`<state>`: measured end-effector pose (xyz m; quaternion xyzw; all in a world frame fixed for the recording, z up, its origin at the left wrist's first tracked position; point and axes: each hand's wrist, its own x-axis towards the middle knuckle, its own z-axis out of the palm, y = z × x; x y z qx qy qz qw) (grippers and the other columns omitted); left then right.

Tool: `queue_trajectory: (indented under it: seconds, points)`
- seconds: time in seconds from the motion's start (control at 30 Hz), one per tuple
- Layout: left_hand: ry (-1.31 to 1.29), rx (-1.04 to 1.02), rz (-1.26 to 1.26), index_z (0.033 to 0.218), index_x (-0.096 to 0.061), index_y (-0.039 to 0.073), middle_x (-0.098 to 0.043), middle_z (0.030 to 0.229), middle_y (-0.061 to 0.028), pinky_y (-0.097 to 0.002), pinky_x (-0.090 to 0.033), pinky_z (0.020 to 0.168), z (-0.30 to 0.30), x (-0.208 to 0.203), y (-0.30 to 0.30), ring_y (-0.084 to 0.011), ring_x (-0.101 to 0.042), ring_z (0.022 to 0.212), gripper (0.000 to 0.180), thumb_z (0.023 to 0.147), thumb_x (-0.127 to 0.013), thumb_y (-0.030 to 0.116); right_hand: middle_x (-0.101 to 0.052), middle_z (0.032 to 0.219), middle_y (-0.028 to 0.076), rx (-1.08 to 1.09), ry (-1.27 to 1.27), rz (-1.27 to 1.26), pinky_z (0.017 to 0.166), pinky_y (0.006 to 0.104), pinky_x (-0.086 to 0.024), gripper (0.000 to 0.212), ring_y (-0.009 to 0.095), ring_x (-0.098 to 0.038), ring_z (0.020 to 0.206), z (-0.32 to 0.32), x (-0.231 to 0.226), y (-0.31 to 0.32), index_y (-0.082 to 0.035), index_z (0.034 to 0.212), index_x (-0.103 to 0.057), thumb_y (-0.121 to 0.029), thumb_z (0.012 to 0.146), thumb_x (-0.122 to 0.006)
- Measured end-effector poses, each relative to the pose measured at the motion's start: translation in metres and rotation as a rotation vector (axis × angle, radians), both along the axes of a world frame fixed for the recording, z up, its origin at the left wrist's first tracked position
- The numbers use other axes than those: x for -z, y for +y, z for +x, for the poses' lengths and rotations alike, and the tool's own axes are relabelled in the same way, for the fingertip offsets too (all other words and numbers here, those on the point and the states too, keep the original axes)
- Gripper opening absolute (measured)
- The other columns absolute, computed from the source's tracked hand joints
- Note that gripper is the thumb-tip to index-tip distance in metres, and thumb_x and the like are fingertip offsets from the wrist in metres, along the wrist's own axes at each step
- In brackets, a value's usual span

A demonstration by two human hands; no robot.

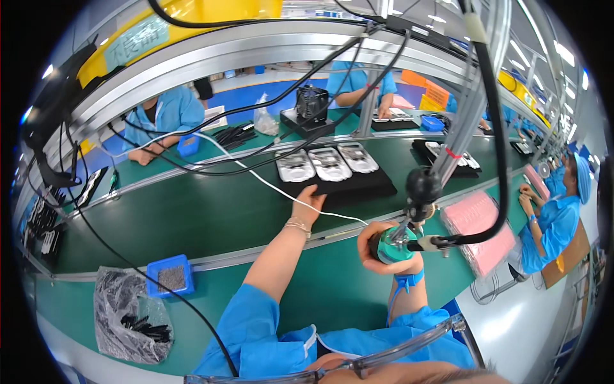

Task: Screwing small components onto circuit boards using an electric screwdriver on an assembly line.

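My left hand [309, 203] reaches forward over the green belt, fingers closed on the near edge of a black tray [358, 188]. Three white moulded pieces [330, 164] with shiny parts in them stand in a row on that tray. Closer to me, my right hand [378, 248] is wrapped around a green power screwdriver [395, 246], held upright below a metal hanger. The tool's tip is hidden from this view. A white cable [300, 198] runs past my left hand toward the screwdriver.
A blue box of small metal parts [171, 278] and a clear bag with black pieces [144, 329] lie at left. Pink wrapped packs [478, 229] sit at right. A black hose [502, 160] and a metal post [467, 109] hang close by. Co-workers sit across and at right.
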<state>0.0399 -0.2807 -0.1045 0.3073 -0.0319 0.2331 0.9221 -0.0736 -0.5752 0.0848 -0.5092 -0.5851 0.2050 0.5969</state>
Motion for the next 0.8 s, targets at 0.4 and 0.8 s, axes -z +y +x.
queue_trajectory:
  seconds: [0.4,0.8]
  points:
    - [0.460,0.346,0.423,0.108,-0.047,-0.001,-0.059,0.097,-0.0173,-0.0377,-0.051,0.080,-0.159,-0.045,-0.012,-0.0285,-0.061,0.089,0.027,0.089,-0.053,0.016,-0.059,0.070,0.003,0.171,-0.335,-0.318,0.058,0.0265,-0.044,0.039,0.009,-0.053,0.063,0.027,0.018,0.038,-0.004,0.096,-0.058,-0.012,0.062,-0.077]
    - [0.591,0.064,0.676,0.096,-0.055,-0.002,-0.061,0.088,-0.0114,-0.0262,-0.050,0.070,-0.332,-0.053,-0.021,-0.0177,-0.061,0.078,0.016,0.091,-0.048,0.011,-0.054,0.071,-0.001,0.110,-0.048,-0.355,0.056,0.0231,-0.041,0.036,0.008,-0.051,0.064,0.019,0.045,0.027,-0.004,0.100,-0.054,-0.002,0.068,-0.070]
